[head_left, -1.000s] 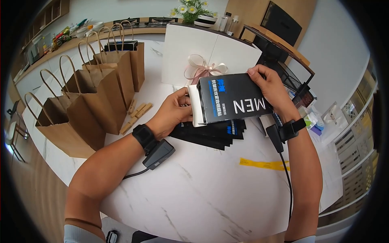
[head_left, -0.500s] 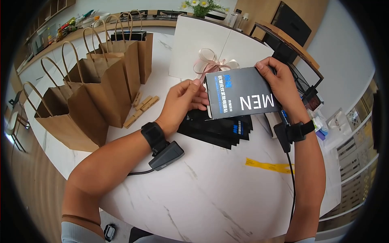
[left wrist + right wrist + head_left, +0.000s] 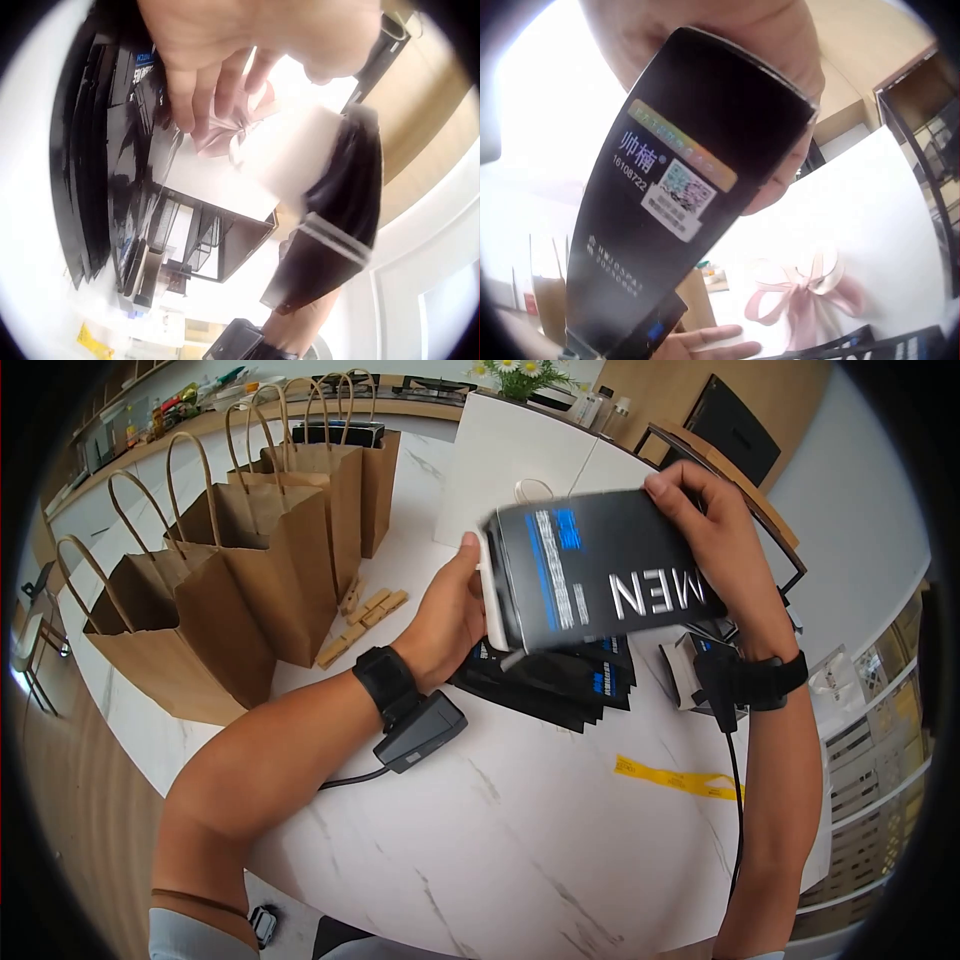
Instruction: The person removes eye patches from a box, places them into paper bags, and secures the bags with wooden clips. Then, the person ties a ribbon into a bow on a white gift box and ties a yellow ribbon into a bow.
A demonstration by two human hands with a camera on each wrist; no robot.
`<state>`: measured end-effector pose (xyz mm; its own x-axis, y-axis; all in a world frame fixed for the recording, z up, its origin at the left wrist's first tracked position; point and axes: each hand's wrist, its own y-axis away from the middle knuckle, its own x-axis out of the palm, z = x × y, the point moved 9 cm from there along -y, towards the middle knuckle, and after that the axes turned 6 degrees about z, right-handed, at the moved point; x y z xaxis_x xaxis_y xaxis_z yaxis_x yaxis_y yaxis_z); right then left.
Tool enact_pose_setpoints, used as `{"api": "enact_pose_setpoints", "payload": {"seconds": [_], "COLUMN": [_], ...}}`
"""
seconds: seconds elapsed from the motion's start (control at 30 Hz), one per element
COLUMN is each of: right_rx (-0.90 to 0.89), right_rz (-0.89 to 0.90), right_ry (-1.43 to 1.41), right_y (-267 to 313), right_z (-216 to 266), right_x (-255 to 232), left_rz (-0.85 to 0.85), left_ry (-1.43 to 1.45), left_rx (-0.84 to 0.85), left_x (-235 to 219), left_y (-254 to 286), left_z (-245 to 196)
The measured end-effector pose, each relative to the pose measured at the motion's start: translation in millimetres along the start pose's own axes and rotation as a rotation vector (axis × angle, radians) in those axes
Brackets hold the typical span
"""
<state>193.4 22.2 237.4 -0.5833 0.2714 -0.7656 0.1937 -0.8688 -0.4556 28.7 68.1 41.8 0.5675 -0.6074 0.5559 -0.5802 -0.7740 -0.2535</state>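
Note:
My right hand [image 3: 728, 550] grips the right end of a black cardboard box [image 3: 600, 560] marked "MEN", holding it tilted above the table. Its open end, with a pale flap edge [image 3: 491, 585], points left. Beside that end is my left hand [image 3: 445, 615], thumb up; in the left wrist view its fingers [image 3: 202, 97] are extended and hold nothing. Below the box, flat black pouches [image 3: 550, 685] with blue print lie fanned on the table. The right wrist view shows a QR sticker [image 3: 681, 191] on the box's narrow side.
Brown paper bags [image 3: 190, 650] stand in a row at left, with wooden clothespins [image 3: 362, 625] beside them. A white box [image 3: 480, 470] with a pink ribbon bow [image 3: 802, 296] stands behind. At right are another small open box [image 3: 685, 670] and a yellow strip [image 3: 675, 778].
The held box has risen and tilted, and its open end now shows more. My left hand has let go of the flap end and straightened its fingers. The view has shifted slightly.

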Motion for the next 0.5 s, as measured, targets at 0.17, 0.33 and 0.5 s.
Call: {"api": "enact_pose_setpoints", "payload": {"seconds": [0.17,0.33,0.5], "right_rx": [-0.042,0.092,0.144], "right_rz": [0.012,0.007,0.026], "right_ry": [0.340,0.226,0.136], "right_y": [-5.7,-0.4,10.7], "right_z": [11.2,-2.9,-33.1], "right_x": [-5.8,-16.9,-22.0], "left_rz": [-0.078,-0.111,-0.045], "left_ry": [-0.013,-0.108,-0.137], "left_rx": [-0.028,0.025,-0.047], "left_x": [-9.8,-8.4,-8.1], "left_y": [-2.0,2.4,-0.3], "left_z": [5.5,-3.5,4.0]}}
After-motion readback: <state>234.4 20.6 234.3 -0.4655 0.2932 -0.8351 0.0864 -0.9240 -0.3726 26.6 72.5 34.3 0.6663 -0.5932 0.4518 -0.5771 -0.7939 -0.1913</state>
